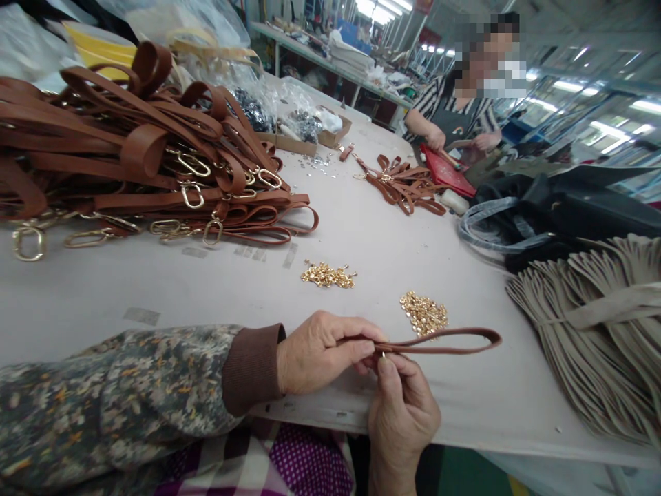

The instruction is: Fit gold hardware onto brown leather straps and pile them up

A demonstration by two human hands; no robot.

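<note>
It was judged that the small gold stud (383, 355) could be lost, being pinned only under the thumb tip of the right hand (403, 413), and that the folded ends could slip out of line. The brown strap (444, 341) was pinched at its ends by the left hand (323, 351). Its loop was stretched out to that hand's right, just above the right hand. A heap of studs (424, 313) was seen just beyond the loop.

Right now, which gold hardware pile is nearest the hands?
The right pile, just behind the brown strap that the left hand and right hand pinch. The other pile lies farther left, toward the strap heap.
</note>
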